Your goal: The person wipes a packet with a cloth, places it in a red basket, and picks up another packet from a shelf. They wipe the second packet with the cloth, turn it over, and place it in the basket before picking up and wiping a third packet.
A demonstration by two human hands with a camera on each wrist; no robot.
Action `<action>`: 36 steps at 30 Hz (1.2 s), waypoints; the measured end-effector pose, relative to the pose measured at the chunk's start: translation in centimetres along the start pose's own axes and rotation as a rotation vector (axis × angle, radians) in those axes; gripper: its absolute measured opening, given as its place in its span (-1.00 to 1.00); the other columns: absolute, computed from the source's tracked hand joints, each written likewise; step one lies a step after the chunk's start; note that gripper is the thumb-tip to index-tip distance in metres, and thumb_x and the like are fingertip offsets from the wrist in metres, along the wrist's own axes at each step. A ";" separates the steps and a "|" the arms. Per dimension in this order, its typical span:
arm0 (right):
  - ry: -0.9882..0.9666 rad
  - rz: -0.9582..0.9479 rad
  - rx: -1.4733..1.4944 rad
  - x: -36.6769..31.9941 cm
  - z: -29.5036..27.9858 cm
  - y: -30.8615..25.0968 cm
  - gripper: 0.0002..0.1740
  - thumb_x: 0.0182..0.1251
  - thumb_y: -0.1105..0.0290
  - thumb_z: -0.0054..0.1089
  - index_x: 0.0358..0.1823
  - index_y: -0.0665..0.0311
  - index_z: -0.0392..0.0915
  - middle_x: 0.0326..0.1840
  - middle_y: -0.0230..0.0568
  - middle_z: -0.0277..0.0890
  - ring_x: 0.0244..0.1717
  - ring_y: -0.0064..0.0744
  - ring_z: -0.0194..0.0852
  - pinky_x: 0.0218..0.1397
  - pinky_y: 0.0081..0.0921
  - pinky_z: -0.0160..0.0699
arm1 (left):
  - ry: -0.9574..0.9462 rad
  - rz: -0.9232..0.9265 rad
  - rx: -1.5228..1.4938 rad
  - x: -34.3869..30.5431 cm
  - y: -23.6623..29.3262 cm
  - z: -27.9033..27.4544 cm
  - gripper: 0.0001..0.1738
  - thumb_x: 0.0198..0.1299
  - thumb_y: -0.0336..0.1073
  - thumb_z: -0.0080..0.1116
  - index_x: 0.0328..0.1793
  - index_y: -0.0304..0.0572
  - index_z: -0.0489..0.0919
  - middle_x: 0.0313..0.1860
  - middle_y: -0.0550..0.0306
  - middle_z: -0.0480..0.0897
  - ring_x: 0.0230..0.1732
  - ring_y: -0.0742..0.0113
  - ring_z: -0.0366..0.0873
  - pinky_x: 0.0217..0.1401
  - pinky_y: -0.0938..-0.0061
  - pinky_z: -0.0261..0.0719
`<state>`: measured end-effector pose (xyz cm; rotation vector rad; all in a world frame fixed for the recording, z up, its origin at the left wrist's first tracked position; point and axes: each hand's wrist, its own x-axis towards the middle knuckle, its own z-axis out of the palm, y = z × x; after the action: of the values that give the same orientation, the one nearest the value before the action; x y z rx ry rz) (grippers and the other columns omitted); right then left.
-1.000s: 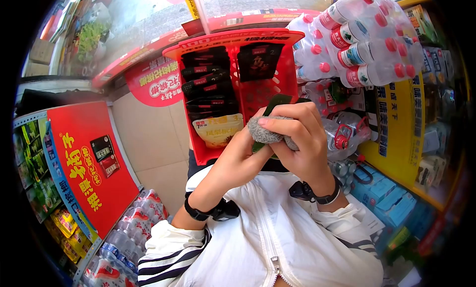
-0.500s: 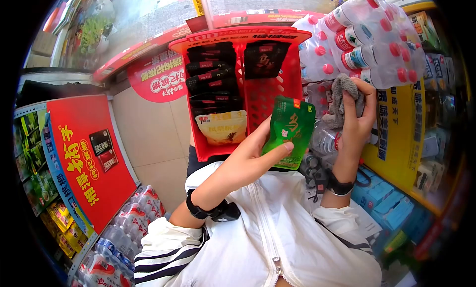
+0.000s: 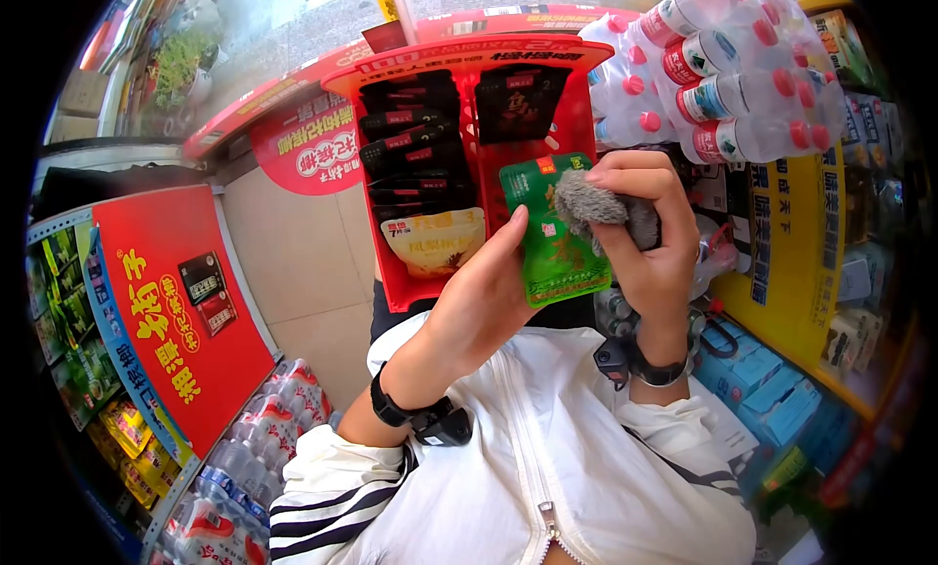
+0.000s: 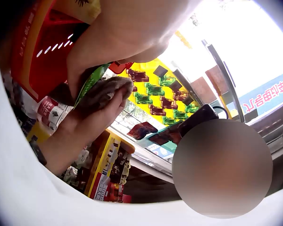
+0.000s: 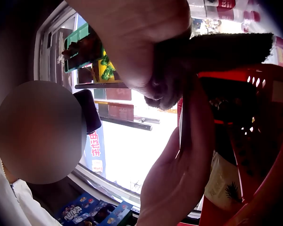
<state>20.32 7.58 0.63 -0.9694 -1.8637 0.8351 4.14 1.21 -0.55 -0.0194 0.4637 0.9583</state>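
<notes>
A green pouch (image 3: 547,262) with printed lettering is in my left hand (image 3: 484,296), its front facing up and the thumb lying along the left edge. My right hand (image 3: 664,238) grips a fuzzy grey cloth (image 3: 591,204), which overlaps the pouch's upper right part. In the left wrist view the cloth (image 4: 106,92) is right beside the pouch's green edge (image 4: 90,84). Beyond the hands stands a red basket (image 3: 399,290) with two compartments. Several black pouches (image 3: 405,160) and a pale yellow pouch (image 3: 430,241) stand in its left side, a black pouch (image 3: 518,106) in its right.
Shrink-wrapped water bottles (image 3: 723,86) are stacked at the far right, beside a yellow shelf front (image 3: 791,243). Blue boxes (image 3: 762,384) lie low on the right. At left stand a red display board (image 3: 186,311) and more bottle packs (image 3: 239,467); a tiled floor (image 3: 293,252) shows between.
One second ago both hands were together around cloth and pouch. The right hand then lifted the cloth away to the right and has now brought it back over the pouch, whose front has turned up.
</notes>
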 end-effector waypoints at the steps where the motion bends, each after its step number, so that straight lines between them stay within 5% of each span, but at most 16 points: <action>1: 0.000 0.001 0.001 0.0 0.2 0.0 -0.71 0.08 0.60 0.33 -0.12 0.28 0.58 -0.11 -0.15 0.57 -0.08 -0.28 0.56 0.03 -0.44 0.48 | 0.002 0.000 0.000 0.0 0.1 -0.1 -0.40 0.55 0.06 -0.38 0.54 -0.12 0.16 0.43 0.12 0.38 0.43 0.27 0.34 0.47 0.23 0.28; 14: 0.026 0.115 0.077 -0.4 0.4 0.1 -0.71 0.05 0.61 0.34 -0.14 0.30 0.59 -0.13 -0.14 0.58 -0.08 -0.24 0.59 0.03 -0.42 0.51 | 0.007 -0.080 -0.146 -0.2 0.4 0.0 -0.42 0.55 0.05 -0.42 0.51 -0.10 0.22 0.43 0.06 0.38 0.43 0.17 0.34 0.49 0.13 0.25; 22: -0.185 -0.085 0.007 -2.5 3.4 -3.1 -0.52 -0.27 0.60 0.45 -0.18 0.16 0.62 -0.12 -0.27 0.57 -0.13 -0.18 0.50 -0.06 -0.33 0.49 | -0.067 0.014 -0.381 -3.2 -1.2 -2.9 -0.39 0.50 0.16 -0.37 0.40 -0.07 0.37 0.24 0.04 0.53 0.31 0.18 0.45 0.42 0.19 0.32; 23: -0.177 -0.073 0.043 -3.1 4.2 -3.1 -0.51 -0.27 0.59 0.45 -0.17 0.16 0.62 -0.11 -0.27 0.57 -0.12 -0.18 0.50 -0.04 -0.31 0.49 | 0.182 0.054 -0.207 -3.9 -0.7 -1.1 -0.32 0.51 0.18 -0.41 0.39 -0.23 0.37 0.25 -0.02 0.52 0.34 0.16 0.43 0.41 0.21 0.35; 26: -0.154 -0.096 0.090 -4.3 6.3 -3.0 -0.52 -0.24 0.57 0.44 -0.14 0.17 0.61 -0.08 -0.29 0.57 -0.09 -0.22 0.51 0.03 -0.28 0.51 | 0.289 0.136 -0.031 -3.7 0.1 1.3 -0.30 0.51 0.20 -0.44 0.36 -0.25 0.36 0.26 0.02 0.50 0.32 0.19 0.44 0.39 0.32 0.37; 30: -0.149 -0.106 0.100 -4.6 7.5 -3.3 -0.53 -0.23 0.58 0.41 -0.15 0.16 0.60 -0.09 -0.30 0.57 -0.09 -0.23 0.52 0.01 -0.33 0.54 | 0.373 0.215 -0.041 -4.0 0.6 0.8 -0.30 0.52 0.17 -0.47 0.34 -0.29 0.39 0.23 -0.02 0.53 0.29 0.10 0.47 0.36 0.31 0.43; 36: -0.206 -0.112 0.197 -4.9 7.2 -3.6 -0.55 -0.18 0.58 0.38 -0.14 0.16 0.57 -0.13 -0.33 0.54 -0.10 -0.24 0.53 -0.01 -0.34 0.57 | 0.367 0.302 -0.070 -3.5 1.3 1.1 -0.32 0.54 0.12 -0.48 0.32 -0.32 0.41 0.10 -0.01 0.60 0.04 0.25 0.56 0.18 0.38 0.55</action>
<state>14.43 0.45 -1.20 -0.6712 -1.9455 1.0609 1.81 -0.52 2.04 -0.1957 0.7861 1.2753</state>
